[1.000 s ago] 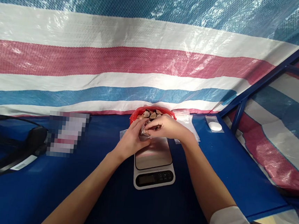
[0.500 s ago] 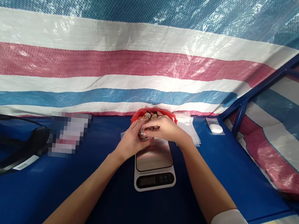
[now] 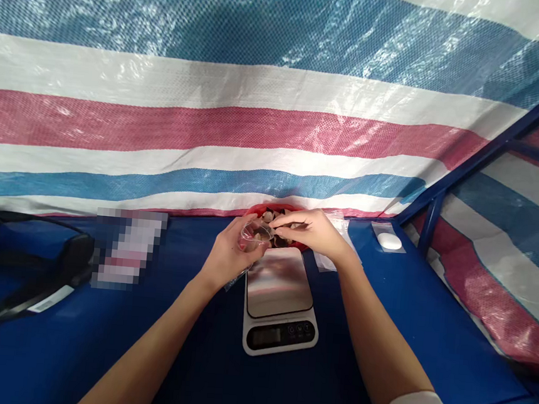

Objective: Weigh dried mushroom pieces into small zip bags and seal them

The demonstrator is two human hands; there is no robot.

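My left hand (image 3: 232,252) is closed round a clear plastic bag (image 3: 253,233), whose rounded mouth gapes upward. Some pale contents show dimly through the plastic. The thumb and fingers of my right hand (image 3: 302,227) come together in a pinch at the bag's right rim; whatever they hold is too small to make out. Just behind both hands lies a red container (image 3: 256,208), its kind unclear, filled with pale and dark-brown dried-looking pieces (image 3: 268,216). Below the hands stands a white digital scale (image 3: 280,350) with a bare shiny plate (image 3: 281,285) and a dark display.
Flat clear plastic bags (image 3: 325,262) lie right of the red container. Farther right, a white rounded object (image 3: 389,241) rests on a small clear bag. Black equipment with a cable (image 3: 73,254) is at the left of the blue table (image 3: 179,370). Striped sheeting (image 3: 210,121) rises behind.
My right hand has drawn slightly back from deep over the bag to its right rim. The bag's mouth now shows more openly in my left hand. The view has tilted slightly.
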